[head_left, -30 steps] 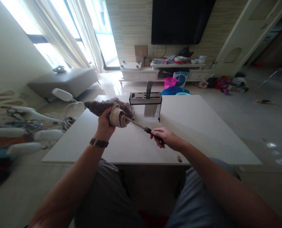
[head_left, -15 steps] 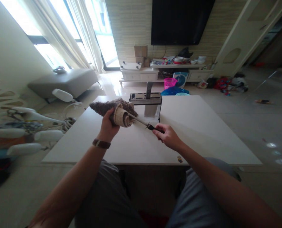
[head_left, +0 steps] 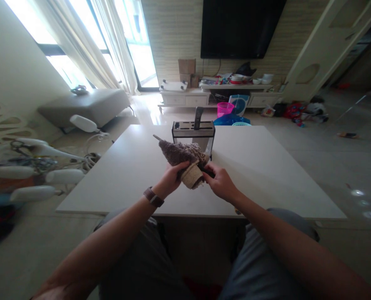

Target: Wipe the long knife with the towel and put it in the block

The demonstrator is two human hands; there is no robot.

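Note:
My left hand (head_left: pixel 174 175) is closed round a bunched, fuzzy brown cloth (head_left: pixel 179 152) with a beige underside, held above the white table. A thin sharpening steel runs through the folds; its grey tip (head_left: pixel 156 137) sticks out at the cloth's far left end. My right hand (head_left: pixel 219 181) grips the steel's black handle (head_left: pixel 207 171) close against the cloth. Most of the shaft is hidden in the cloth. Just behind, a metal knife rack (head_left: pixel 193 130) with slots stands on the table, a dark-handled knife (head_left: pixel 198 117) upright in it.
The white table (head_left: pixel 266 179) spreads out under my hands. Left of it is a lamp with several white shades (head_left: pixel 65 176). Beyond the table are a pink basket (head_left: pixel 225 109), a low cabinet (head_left: pixel 185 100) and a grey bench (head_left: pixel 85 106).
The cloth has moved right and nearer to me. The steel has slid deeper through it, so its tip now shows on the far side and my hands are close together.

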